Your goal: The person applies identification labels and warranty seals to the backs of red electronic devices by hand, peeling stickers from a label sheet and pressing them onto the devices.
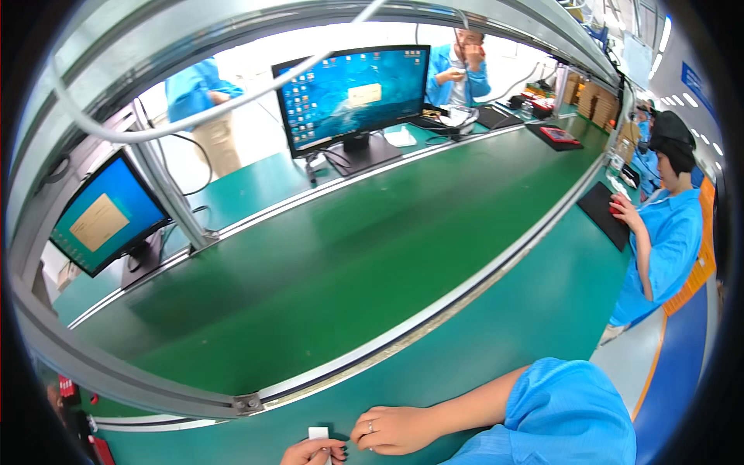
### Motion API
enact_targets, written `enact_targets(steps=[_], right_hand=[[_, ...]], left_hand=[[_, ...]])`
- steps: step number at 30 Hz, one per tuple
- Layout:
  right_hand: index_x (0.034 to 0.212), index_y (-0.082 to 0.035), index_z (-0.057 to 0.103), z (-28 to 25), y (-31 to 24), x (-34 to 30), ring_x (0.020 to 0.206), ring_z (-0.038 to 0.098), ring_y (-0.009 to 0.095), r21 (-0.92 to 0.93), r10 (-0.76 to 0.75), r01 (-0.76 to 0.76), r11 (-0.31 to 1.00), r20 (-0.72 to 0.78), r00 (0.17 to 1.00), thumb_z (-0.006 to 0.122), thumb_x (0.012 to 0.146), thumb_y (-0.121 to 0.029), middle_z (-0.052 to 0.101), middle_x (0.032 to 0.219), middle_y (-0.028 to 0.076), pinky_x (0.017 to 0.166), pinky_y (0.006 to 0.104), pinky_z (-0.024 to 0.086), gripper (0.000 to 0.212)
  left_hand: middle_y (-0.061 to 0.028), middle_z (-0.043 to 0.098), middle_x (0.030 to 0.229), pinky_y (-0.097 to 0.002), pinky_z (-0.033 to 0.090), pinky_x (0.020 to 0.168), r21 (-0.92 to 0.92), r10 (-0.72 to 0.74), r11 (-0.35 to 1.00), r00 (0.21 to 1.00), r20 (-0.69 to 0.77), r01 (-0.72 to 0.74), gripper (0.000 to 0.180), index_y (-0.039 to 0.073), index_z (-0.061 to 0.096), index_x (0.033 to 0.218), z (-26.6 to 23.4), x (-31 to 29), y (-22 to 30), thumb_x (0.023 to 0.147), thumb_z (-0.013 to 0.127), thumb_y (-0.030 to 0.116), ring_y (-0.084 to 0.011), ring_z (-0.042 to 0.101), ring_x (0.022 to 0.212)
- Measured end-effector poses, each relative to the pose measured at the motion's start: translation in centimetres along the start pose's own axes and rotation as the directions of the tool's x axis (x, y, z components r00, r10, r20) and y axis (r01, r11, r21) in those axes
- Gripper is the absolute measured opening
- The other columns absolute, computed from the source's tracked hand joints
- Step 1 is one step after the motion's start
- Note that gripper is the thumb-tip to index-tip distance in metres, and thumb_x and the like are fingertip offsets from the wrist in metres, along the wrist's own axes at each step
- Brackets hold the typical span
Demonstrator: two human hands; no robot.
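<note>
At the lower edge my left hand [312, 452] is closed around a small flat white piece [318, 432], whose top end sticks up above the fingers. Just to its right my right hand [394, 430] lies palm down over the green tabletop [465, 353], a ring on one finger. The fingers of this hand are curled together toward the left hand. Whatever they may hold is hidden beneath them. A narrow gap separates the two hands.
Beyond a metal rail [434, 320] runs a green conveyor belt [325, 263]. Monitors [353, 97] stand on its far side, under a metal frame [159, 155]. A co-worker [666, 225] sits at the right by a black mat [604, 215]; a red device [559, 136] lies farther back.
</note>
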State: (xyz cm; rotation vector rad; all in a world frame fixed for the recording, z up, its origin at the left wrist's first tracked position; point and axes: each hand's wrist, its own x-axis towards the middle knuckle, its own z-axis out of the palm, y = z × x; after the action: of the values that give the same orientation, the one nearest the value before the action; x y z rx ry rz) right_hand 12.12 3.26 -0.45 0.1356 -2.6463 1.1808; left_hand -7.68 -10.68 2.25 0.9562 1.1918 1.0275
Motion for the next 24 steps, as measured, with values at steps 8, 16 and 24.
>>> enact_targets(steps=[8, 16, 24], right_hand=[[0.098, -0.007, 0.057, -0.07, 0.0, 0.22, 0.105, 0.049, 0.021, 0.002, 0.003, -0.003, 1.0, 0.017, 1.0, 0.052, 0.082, -0.006, 0.052, 0.107, 0.004, 0.09, 0.0366, 0.039, 0.016], [0.097, -0.006, 0.056, -0.24, -0.16, 0.34, 0.104, 0.049, 0.022, 0.016, -0.018, 0.018, 1.0, -0.001, 1.0, 0.053, 0.081, -0.004, 0.052, 0.105, 0.005, 0.088, 0.036, 0.039, 0.016], [0.096, -0.005, 0.056, -0.15, -0.06, 0.1, 0.103, 0.05, 0.022, 0.024, -0.034, 0.036, 0.999, -0.053, 0.998, 0.053, 0.079, -0.003, 0.052, 0.105, 0.006, 0.088, 0.0358, 0.039, 0.018]], left_hand=[[-0.0083, 0.059, 0.087, -0.0265, 0.047, 0.072, -0.004, 0.007, 1.0, 1.0, -0.008, -0.007, 0.022, -0.003, 0.059, 0.107, -0.04, -0.27, -0.14, 0.094, 0.045, 0.007, -0.0156, 0.056, 0.079], [-0.0082, 0.059, 0.087, -0.0268, 0.047, 0.072, -0.019, 0.007, 1.0, 1.0, -0.015, -0.007, 0.023, -0.003, 0.059, 0.107, -0.28, -0.29, -0.68, 0.094, 0.045, 0.009, -0.0158, 0.056, 0.079], [-0.0078, 0.059, 0.086, -0.026, 0.047, 0.072, 0.012, -0.039, 0.999, 0.999, -0.009, 0.039, 0.022, -0.004, 0.06, 0.105, -0.02, -0.05, -0.21, 0.094, 0.042, 0.003, -0.0155, 0.057, 0.078]])
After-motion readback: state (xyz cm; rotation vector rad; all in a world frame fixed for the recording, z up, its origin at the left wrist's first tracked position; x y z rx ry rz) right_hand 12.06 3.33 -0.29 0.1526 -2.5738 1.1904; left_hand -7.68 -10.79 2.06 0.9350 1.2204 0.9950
